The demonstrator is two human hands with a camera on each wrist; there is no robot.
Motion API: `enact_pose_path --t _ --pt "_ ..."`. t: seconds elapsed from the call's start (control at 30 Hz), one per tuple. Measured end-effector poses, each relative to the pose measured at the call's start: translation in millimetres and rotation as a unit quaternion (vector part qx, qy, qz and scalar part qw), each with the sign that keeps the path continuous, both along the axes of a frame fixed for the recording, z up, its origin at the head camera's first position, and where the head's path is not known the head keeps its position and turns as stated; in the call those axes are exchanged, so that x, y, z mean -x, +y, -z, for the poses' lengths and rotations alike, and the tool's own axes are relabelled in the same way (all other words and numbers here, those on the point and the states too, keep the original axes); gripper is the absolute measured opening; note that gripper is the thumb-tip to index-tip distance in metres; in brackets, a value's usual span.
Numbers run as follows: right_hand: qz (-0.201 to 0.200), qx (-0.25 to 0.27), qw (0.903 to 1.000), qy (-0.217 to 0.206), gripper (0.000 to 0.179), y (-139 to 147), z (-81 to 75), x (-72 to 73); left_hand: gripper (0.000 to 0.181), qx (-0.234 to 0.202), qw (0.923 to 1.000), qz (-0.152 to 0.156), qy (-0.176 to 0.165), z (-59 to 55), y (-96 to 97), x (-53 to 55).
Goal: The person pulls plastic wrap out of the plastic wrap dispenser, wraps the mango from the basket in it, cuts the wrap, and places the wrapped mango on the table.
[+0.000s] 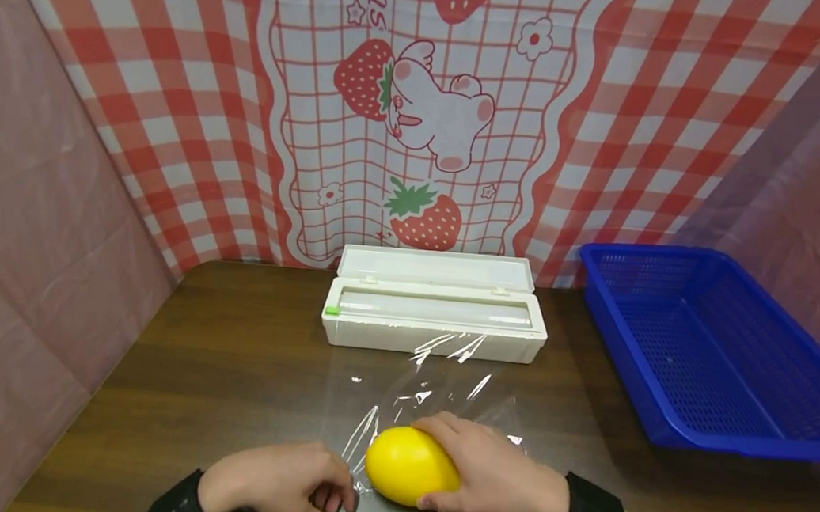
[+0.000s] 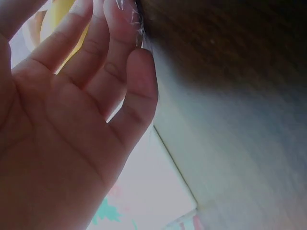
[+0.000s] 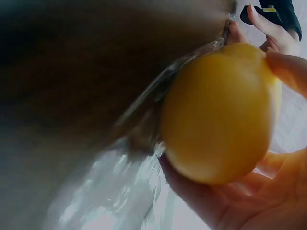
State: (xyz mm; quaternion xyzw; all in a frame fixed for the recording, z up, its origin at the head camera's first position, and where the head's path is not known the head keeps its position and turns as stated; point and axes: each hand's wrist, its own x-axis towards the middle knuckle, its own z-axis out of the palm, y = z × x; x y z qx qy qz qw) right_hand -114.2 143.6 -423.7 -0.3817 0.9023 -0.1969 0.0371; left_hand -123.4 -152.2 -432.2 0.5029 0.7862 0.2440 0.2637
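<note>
A yellow lemon (image 1: 406, 466) lies on a sheet of clear plastic wrap (image 1: 429, 396) near the front of the table. My right hand (image 1: 484, 467) grips the lemon from its right side; thumb and fingers spread around it in the right wrist view. Just left of the lemon, my left hand (image 1: 287, 477) is palm down with fingers loosely bent and the thumb apart from them. Its fingertips are right at the wrap's edge in the left wrist view. The wrap stretches back to a white dispenser box (image 1: 432, 341), whose lid stands raised, showing the roll inside.
A blue perforated basket (image 1: 631, 367) stands at the right on the brown wooden table (image 1: 230, 370). A small green piece (image 1: 332, 311) sits at the dispenser's left end. Behind hangs a red-checked strawberry cloth (image 1: 198, 114), with pink cloth at both sides.
</note>
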Motion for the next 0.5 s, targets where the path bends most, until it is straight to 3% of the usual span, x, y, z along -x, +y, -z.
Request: enact_pose_path --t 0.07,0.17,0.4,0.5 --pt "0.006 -0.003 0.9994 -0.035 0.075 3.1 1.3 -2.1 0.021 0.004 0.9998 -0.007 -0.020 -0.6 -0.4 0.3" --pt "0.013 -0.003 0.9981 -0.061 0.074 8.0 1.7 -6.3 0.021 0.004 0.9996 -0.010 -0.025 -1.5 -0.8 0.1" --pt "0.015 -0.020 0.9986 -0.046 0.075 11.8 -2.0 -14.2 0.021 -0.029 0.9991 -0.002 0.030 -4.4 -2.2 -2.4" --pt "0.012 -0.024 0.9991 -0.034 0.076 11.5 -6.5 -13.0 0.018 -0.040 0.9986 -0.007 0.034 -7.0 -3.6 -1.0"
